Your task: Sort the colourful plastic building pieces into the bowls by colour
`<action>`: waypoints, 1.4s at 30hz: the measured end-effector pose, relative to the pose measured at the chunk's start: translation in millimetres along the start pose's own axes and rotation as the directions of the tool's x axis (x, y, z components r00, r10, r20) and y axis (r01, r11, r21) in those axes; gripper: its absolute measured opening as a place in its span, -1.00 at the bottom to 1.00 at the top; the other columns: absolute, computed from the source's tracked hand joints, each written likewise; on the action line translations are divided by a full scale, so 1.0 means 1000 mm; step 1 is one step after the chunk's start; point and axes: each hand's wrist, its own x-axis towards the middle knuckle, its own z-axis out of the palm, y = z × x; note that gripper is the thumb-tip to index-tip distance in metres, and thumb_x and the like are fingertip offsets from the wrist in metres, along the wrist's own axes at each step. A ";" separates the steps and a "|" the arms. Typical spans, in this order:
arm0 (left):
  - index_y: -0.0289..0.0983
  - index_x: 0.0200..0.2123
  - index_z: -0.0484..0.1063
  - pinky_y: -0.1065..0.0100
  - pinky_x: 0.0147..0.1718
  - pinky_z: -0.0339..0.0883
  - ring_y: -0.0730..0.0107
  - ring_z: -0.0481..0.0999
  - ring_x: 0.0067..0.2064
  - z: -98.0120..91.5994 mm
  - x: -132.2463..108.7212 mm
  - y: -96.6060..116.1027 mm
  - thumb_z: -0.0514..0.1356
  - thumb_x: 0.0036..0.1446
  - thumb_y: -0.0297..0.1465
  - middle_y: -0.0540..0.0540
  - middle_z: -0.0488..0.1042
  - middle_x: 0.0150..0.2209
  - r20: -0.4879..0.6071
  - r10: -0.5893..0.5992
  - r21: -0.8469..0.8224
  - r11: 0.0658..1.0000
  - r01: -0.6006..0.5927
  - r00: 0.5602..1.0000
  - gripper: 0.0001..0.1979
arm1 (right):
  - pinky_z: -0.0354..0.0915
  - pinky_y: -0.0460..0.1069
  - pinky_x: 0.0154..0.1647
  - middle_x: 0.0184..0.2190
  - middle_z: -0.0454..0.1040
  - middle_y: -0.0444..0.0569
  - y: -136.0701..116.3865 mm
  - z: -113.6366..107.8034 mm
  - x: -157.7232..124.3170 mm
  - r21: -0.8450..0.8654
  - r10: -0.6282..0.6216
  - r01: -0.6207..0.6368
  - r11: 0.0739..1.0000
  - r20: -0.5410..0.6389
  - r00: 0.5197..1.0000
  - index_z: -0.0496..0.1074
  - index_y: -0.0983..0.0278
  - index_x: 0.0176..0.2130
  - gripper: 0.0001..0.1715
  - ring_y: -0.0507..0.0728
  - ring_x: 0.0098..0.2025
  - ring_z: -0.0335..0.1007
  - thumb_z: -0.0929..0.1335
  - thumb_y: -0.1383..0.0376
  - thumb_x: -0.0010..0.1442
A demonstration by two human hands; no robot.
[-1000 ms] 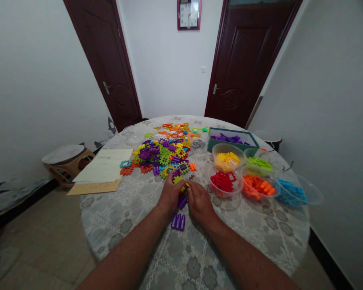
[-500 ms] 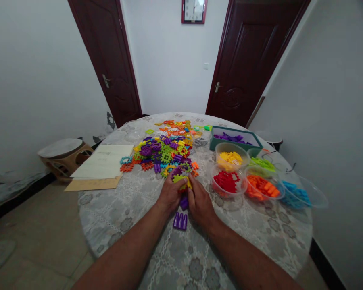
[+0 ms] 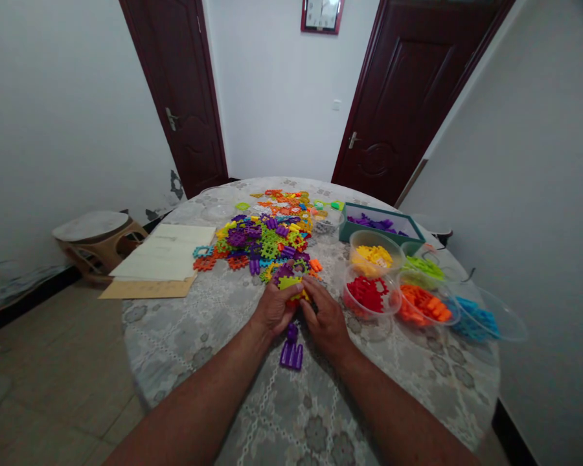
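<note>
The left hand (image 3: 274,309) and right hand (image 3: 324,319) close together, clamped on a lime plastic building piece (image 3: 289,283) between them.

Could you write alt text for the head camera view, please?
The left hand and right hand hold a green plastic piece above a round table, near a purple piece, a colourful heap of pieces and clear bowls.

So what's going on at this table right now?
A person is holding a small cluster of interlocking plastic pieces, lime green on top, between the left hand and right hand, above a round table. A purple comb-shaped piece sits on the cloth below the hands. Ahead lies a heap of mixed-colour pieces; to the right, clear bowls hold red, yellow and orange pieces.
</note>
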 end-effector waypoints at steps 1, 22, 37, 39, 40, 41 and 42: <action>-0.13 0.20 0.44 0.17 0.07 0.49 0.20 0.66 -0.01 0.000 0.000 0.001 0.51 -0.14 -0.52 -0.08 0.66 -0.02 0.001 -0.006 -0.009 1.000 0.006 1.000 -0.22 | 0.28 0.25 0.43 0.32 0.45 0.14 0.000 -0.001 0.000 0.004 -0.002 0.002 1.000 -0.004 1.000 0.39 0.20 0.35 -0.43 0.24 0.36 0.37 0.32 0.30 0.41; -0.23 0.07 0.50 -0.12 -0.09 0.65 -0.03 0.68 -0.03 -0.007 0.008 0.024 0.40 0.06 -0.57 -0.21 0.63 -0.03 -0.047 -0.162 -0.092 0.983 0.158 0.986 -0.52 | 0.47 0.01 -0.20 -0.28 0.66 -0.02 -0.020 -0.032 0.004 0.063 0.256 -0.248 0.967 -0.189 0.948 0.56 0.24 -0.04 -0.65 0.16 -0.26 0.61 0.26 0.13 0.45; -0.30 -0.27 0.51 -0.17 -0.14 0.66 0.33 0.59 -0.32 -0.006 0.012 0.026 0.31 0.16 -0.62 -0.07 0.53 -0.31 -0.184 -0.207 -0.153 0.972 0.180 0.961 -0.87 | 0.33 0.05 -0.16 -0.15 0.66 0.17 0.008 -0.157 0.081 -0.587 0.219 -0.389 0.709 -0.341 0.914 0.50 0.33 0.16 -0.57 0.24 -0.23 0.57 0.26 0.21 0.43; -0.31 -0.25 0.53 -0.18 -0.16 0.66 0.32 0.59 -0.33 -0.006 0.013 0.027 0.30 0.17 -0.63 -0.07 0.52 -0.32 -0.186 -0.197 -0.168 0.972 0.167 0.962 -0.86 | 0.31 0.07 -0.14 -0.09 0.65 0.22 0.019 -0.163 0.089 -0.660 0.236 -0.415 0.627 -0.347 0.908 0.46 0.35 0.23 -0.52 0.27 -0.19 0.57 0.25 0.26 0.44; -0.31 -0.23 0.54 -0.18 -0.17 0.66 0.32 0.59 -0.33 -0.007 0.013 0.027 0.29 0.18 -0.64 -0.07 0.52 -0.32 -0.187 -0.190 -0.176 0.972 0.158 0.964 -0.85 | 0.30 0.08 -0.12 -0.06 0.65 0.24 0.024 -0.165 0.090 -0.684 0.238 -0.420 0.597 -0.349 0.907 0.43 0.36 0.27 -0.50 0.28 -0.17 0.57 0.24 0.28 0.44; -0.31 -0.22 0.54 -0.19 -0.17 0.66 0.32 0.59 -0.33 -0.007 0.014 0.027 0.28 0.18 -0.64 -0.07 0.52 -0.32 -0.186 -0.181 -0.183 0.972 0.147 0.966 -0.85 | 0.30 0.08 -0.11 -0.04 0.64 0.26 0.028 -0.165 0.091 -0.701 0.238 -0.421 0.576 -0.349 0.906 0.39 0.36 0.31 -0.47 0.30 -0.13 0.57 0.24 0.29 0.44; -0.31 -0.21 0.55 -0.19 -0.18 0.66 0.32 0.59 -0.32 -0.008 0.014 0.028 0.27 0.19 -0.64 -0.07 0.51 -0.32 -0.185 -0.169 -0.190 0.973 0.133 0.968 -0.84 | 0.30 0.09 -0.10 -0.02 0.64 0.27 0.031 -0.166 0.091 -0.711 0.236 -0.420 0.564 -0.349 0.907 0.35 0.36 0.36 -0.44 0.31 -0.10 0.56 0.23 0.30 0.45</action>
